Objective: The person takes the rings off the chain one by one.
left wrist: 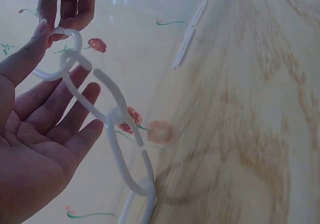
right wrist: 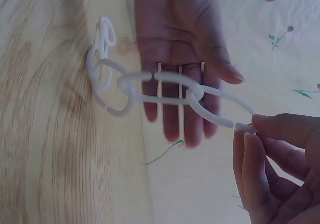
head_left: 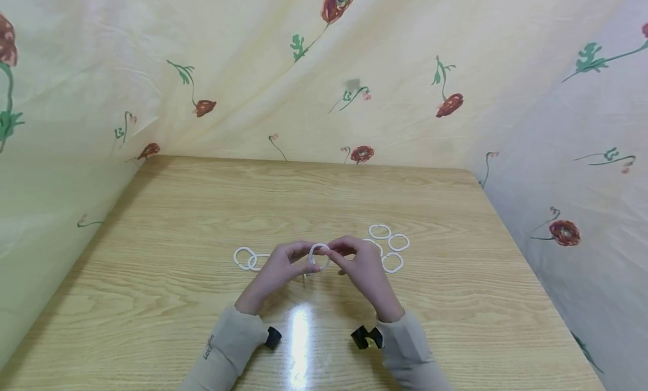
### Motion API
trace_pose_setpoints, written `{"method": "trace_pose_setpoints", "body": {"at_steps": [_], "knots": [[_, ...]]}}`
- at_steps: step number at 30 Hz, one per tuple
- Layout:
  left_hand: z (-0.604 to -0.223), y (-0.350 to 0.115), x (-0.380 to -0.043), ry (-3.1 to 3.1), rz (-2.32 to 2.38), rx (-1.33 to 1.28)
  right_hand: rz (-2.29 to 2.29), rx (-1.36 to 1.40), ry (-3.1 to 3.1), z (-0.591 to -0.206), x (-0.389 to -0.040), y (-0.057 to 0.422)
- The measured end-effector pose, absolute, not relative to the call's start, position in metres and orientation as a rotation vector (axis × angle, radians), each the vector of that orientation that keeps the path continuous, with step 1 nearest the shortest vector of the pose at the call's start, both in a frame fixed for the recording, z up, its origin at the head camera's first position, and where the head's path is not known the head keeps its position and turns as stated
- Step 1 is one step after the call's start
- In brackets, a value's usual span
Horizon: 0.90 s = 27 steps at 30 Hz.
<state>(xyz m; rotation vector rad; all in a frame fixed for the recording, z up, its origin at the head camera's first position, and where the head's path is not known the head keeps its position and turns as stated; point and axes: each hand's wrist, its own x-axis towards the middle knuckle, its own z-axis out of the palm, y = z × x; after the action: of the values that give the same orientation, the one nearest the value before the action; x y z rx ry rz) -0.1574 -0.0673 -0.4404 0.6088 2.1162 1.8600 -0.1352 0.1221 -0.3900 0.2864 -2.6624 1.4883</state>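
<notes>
In the head view my right hand (head_left: 365, 263) pinches a white plastic chain link (head_left: 310, 258) between thumb and fingertips. My left hand (head_left: 281, 263) is on the link's other side. The right wrist view shows this end link (right wrist: 215, 118) joined to a hanging white chain (right wrist: 162, 100). My left hand (right wrist: 181, 49) lies behind the chain there with straight fingers. In the left wrist view its palm is spread beside the links, thumb near the pinched end. Part of the chain reaches the table left of my left hand, at interlinked rings (head_left: 235, 258).
Several loose white links (head_left: 370, 232) lie on the wooden table (head_left: 212, 205) just beyond my right hand. A flower-patterned cloth (head_left: 243, 87) hangs behind the table and along both sides. Black devices (head_left: 273, 338) sit at both wrists.
</notes>
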Motion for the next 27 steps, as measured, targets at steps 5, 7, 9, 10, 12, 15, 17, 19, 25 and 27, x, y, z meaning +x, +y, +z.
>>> {"method": "trace_pose_setpoints", "body": {"at_steps": [5, 7, 9, 10, 12, 15, 17, 19, 25, 27], "knots": [[-0.444, -0.070, -0.159, 2.074, 1.820, 0.665, 1.652, 0.148, -2.668, -0.390, -0.137, 0.126], [-0.445, -0.070, -0.160, 2.089, 1.801, 0.686, 1.723, 0.090, -2.664, -0.390, -0.138, 0.128], [-0.446, -0.069, -0.161, 2.094, 1.791, 0.691, 1.794, 0.030, -2.654, -0.391, -0.138, 0.130], [-0.446, -0.069, -0.161, 2.095, 1.786, 0.690, 1.832, 0.000, -2.646, -0.391, -0.139, 0.130], [-0.447, -0.069, -0.162, 2.091, 1.781, 0.686, 1.894, -0.034, -2.628, -0.391, -0.139, 0.132], [-0.448, -0.070, -0.162, 2.076, 1.778, 0.678, 1.958, -0.064, -2.603, -0.390, -0.140, 0.133], [-0.449, -0.070, -0.162, 2.069, 1.774, 0.686, 1.983, -0.069, -2.587, -0.390, -0.141, 0.135], [-0.450, -0.070, -0.162, 2.067, 1.773, 0.695, 2.006, -0.075, -2.569, -0.390, -0.141, 0.136], [-0.452, -0.071, -0.163, 2.056, 1.774, 0.713, 2.069, -0.119, -2.518, -0.390, -0.143, 0.139], [-0.452, -0.071, -0.163, 2.053, 1.774, 0.717, 2.088, -0.137, -2.500, -0.389, -0.143, 0.139]]}}
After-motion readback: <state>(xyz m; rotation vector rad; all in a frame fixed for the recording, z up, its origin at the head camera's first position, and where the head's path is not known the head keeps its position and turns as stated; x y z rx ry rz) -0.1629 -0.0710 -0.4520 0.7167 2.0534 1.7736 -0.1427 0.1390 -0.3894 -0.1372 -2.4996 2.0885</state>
